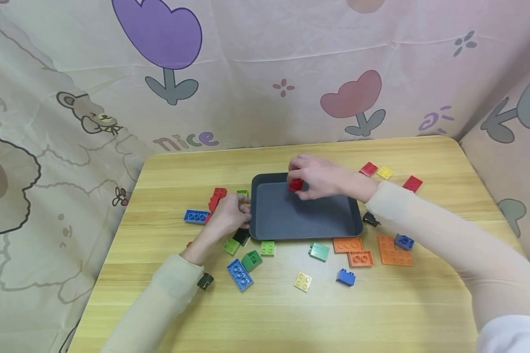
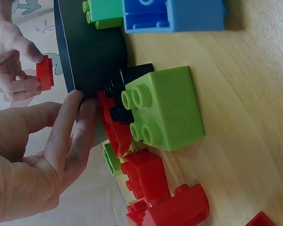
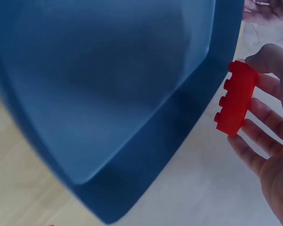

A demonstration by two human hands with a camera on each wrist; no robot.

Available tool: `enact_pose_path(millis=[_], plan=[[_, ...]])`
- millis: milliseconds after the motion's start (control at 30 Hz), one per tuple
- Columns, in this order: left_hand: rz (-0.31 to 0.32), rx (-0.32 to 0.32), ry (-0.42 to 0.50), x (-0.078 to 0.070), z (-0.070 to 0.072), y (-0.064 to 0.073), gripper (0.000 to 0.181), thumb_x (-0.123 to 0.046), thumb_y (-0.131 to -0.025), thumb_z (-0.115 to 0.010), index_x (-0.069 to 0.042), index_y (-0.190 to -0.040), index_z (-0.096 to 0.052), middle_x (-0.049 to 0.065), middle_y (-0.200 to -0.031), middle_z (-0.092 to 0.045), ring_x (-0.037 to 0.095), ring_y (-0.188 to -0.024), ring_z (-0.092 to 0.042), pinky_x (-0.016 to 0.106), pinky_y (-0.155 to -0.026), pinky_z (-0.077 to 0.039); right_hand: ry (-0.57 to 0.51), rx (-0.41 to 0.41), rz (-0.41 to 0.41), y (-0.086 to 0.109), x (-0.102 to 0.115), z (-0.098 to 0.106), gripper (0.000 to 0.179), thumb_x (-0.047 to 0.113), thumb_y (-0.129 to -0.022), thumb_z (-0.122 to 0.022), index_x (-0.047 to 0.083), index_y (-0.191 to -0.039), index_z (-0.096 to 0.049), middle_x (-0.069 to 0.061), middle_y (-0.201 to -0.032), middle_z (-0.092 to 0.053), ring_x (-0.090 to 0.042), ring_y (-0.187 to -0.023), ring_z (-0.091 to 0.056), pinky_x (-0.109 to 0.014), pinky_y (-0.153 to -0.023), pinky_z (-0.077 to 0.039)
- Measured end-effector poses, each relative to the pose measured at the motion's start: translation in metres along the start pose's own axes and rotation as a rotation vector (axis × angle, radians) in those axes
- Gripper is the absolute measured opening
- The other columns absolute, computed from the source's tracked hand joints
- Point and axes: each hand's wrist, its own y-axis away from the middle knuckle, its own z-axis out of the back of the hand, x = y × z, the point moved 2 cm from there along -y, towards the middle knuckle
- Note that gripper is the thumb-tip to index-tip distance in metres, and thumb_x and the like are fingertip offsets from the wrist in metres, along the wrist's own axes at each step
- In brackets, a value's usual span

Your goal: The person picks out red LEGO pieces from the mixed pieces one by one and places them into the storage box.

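Observation:
A dark blue-grey tray (image 1: pixel 304 223) lies near the middle of the table. Over its back part, my right hand (image 1: pixel 320 177) pinches a red building brick (image 3: pixel 238 99) between thumb and fingers, its studs facing sideways in the right wrist view. At the tray's left side, fairly straight fingers of my left hand (image 1: pixel 231 211) touch the outer rim. Close by that hand are a lime green brick (image 2: pixel 167 108), a black brick (image 2: pixel 132 77) and several red bricks (image 2: pixel 146 174). A blue brick (image 1: pixel 196 216) lies left of it.
In front of the tray are a green brick (image 1: pixel 251 260), a teal brick (image 1: pixel 319 251), a pale yellow brick (image 1: pixel 303 282) and a blue brick (image 1: pixel 346 277). Orange bricks (image 1: pixel 393 251) lie to the right. Red and yellow (image 1: pixel 384 172) pieces sit behind the right forearm. A printed cloth (image 1: pixel 269 73) hangs behind the table.

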Motion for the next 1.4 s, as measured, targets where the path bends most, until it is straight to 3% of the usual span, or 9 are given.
enact_pose_path(millis=[433,833,1400], plan=[[0.013,-0.002,-0.004,0.0,0.0,-0.001,0.047,0.007,-0.097,-0.066,0.005,-0.143,-0.058,0.017,-0.103,-0.067,0.019,-0.079,-0.075,0.03,-0.072,-0.067,-0.01,0.017,0.06,-0.018,0.004,-0.022,0.026,0.024,-0.085,-0.084,0.012,-0.107,-0.077,-0.011,-0.114,-0.066,-0.029,-0.108,-0.059,-0.044,-0.091,-0.058],[0.034,0.009,0.011,0.002,0.001,-0.002,0.047,0.006,-0.098,-0.065,0.005,-0.144,-0.057,0.019,-0.105,-0.068,0.022,-0.081,-0.076,0.027,-0.07,-0.067,-0.003,0.126,0.072,-0.034,0.011,-0.04,0.027,0.026,-0.087,-0.082,0.015,-0.11,-0.075,-0.009,-0.117,-0.064,-0.028,-0.108,-0.056,-0.04,-0.091,-0.056],[0.023,0.009,0.008,0.003,0.0,-0.002,0.046,0.005,-0.098,-0.065,0.005,-0.144,-0.057,0.019,-0.105,-0.069,0.021,-0.079,-0.077,0.029,-0.071,-0.067,0.021,0.179,0.133,-0.049,0.019,-0.058,0.028,0.03,-0.089,-0.079,0.015,-0.112,-0.073,-0.009,-0.117,-0.061,-0.027,-0.103,-0.055,-0.04,-0.087,-0.054]])
